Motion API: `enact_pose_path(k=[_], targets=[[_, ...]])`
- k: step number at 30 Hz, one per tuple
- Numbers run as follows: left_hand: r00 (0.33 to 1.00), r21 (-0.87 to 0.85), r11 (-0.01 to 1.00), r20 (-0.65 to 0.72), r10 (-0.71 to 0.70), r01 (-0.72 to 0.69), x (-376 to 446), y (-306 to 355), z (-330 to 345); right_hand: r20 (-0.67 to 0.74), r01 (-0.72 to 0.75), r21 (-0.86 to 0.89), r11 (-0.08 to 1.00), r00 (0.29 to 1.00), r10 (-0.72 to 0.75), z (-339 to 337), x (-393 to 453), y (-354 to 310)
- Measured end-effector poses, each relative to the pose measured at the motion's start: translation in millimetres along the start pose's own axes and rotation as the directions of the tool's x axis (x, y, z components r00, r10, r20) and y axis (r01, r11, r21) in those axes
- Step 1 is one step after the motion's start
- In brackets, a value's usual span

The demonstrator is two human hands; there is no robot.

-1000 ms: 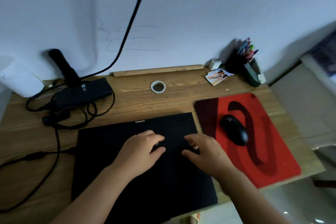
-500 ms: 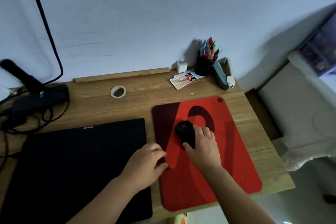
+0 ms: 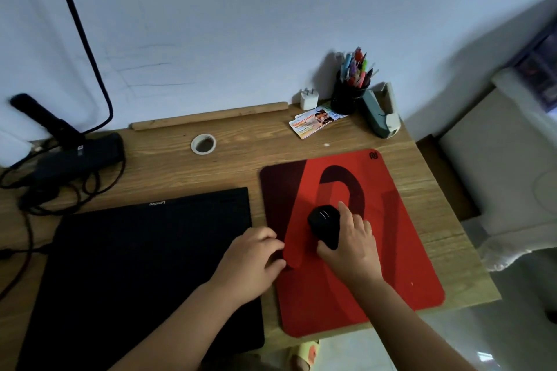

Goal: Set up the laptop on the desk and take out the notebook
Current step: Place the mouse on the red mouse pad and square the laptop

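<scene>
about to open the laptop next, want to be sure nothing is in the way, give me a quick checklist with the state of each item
1. Laptop lid shut and flat on the desk: ok.
2. Nothing lying on the lid: ok, only the left forearm crosses its near right corner.
3. Left hand free: ok, it rests empty at the mouse pad edge.
4. Right hand free: not ok, it is on the mouse.
5. Room behind the lid: ok, bare desk behind its back edge; the charger brick sits off to the left.
6. Power cable plugged into the laptop: cannot tell.
</scene>
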State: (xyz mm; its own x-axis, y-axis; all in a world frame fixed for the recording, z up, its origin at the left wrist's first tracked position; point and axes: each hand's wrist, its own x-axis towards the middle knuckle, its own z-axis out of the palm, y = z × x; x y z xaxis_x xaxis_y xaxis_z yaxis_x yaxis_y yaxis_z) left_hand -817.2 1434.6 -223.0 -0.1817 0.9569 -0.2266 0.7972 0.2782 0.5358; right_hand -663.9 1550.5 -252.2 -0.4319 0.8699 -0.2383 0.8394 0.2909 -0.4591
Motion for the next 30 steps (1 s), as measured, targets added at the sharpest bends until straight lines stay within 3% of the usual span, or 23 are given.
enact_pose_path(k=[5,11,14,18,22,30], targets=[[0.998,0.026,0.998,0.037,0.06,-0.061,-1,4,13,-0.055,-0.03,-0.024,0.999,0.998,0.029,6,-38,18],[0.99,0.105,0.987,0.083,0.113,-0.121,-5,4,26,0.017,-0.026,-0.075,0.997,0.999,0.028,13,-49,27],[0.987,0.146,0.979,0.102,0.125,-0.139,-10,2,33,-0.081,-0.125,-0.027,0.992,0.989,0.122,3,-46,37],[0.974,0.185,0.967,0.175,0.141,-0.173,-20,2,46,-0.207,-0.362,-0.025,0.932,0.914,0.35,-15,-39,64],[0.974,0.198,0.966,0.186,0.131,-0.167,-26,-2,54,-0.136,-0.487,-0.033,0.873,0.867,0.479,-25,-35,76],[0.978,0.198,0.969,0.176,0.111,-0.146,-40,4,54,0.004,-0.57,0.01,0.822,0.822,0.57,-42,-18,88]])
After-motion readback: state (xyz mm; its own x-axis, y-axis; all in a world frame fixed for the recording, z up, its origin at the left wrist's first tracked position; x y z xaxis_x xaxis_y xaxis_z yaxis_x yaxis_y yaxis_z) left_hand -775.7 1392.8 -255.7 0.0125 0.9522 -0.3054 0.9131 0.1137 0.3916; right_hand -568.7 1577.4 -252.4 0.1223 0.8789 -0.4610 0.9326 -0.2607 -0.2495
